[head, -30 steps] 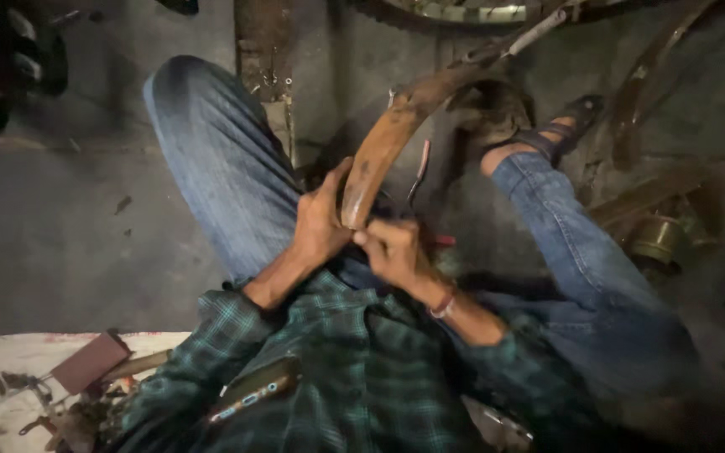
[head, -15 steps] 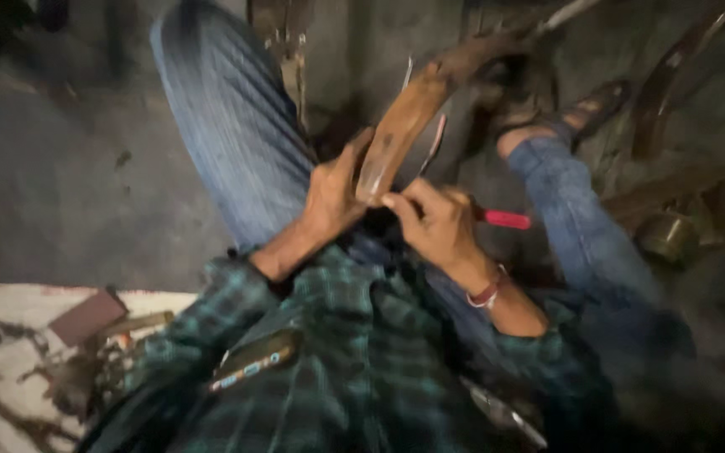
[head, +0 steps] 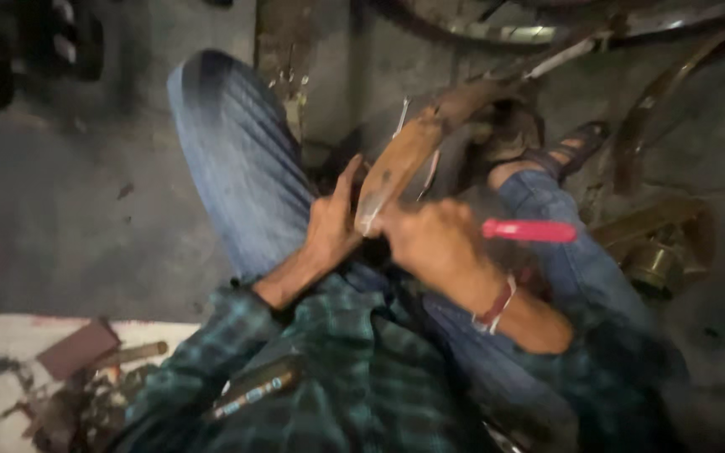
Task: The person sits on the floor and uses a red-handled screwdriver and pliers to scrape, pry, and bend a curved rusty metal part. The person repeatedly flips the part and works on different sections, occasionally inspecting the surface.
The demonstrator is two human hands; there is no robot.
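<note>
A rusty brown curved metal mudguard (head: pixel 404 155) rises from my lap toward the upper right. My left hand (head: pixel 333 222) grips its near end from the left side. My right hand (head: pixel 434 243) is closed around a tool with a red handle (head: pixel 530 231), the handle sticking out to the right; the tool's tip is hidden by my fingers where they meet the mudguard's near end. I sit on the floor in blue jeans and a green plaid shirt, with a sandalled foot (head: pixel 568 147) beyond the mudguard.
A bicycle wheel rim (head: pixel 497 29) lies at the top. Another curved mudguard (head: pixel 656 109) and a brass-coloured metal part (head: pixel 656 252) sit to the right. A white cloth (head: pixel 10 352) with a brown block and rusty small parts lies bottom left. Grey concrete floor (head: pixel 69 210) stretches left.
The red-handled tool came into view in my right hand and now points out to the right. Both hands stay at the mudguard's near end, and the view shifted slightly.
</note>
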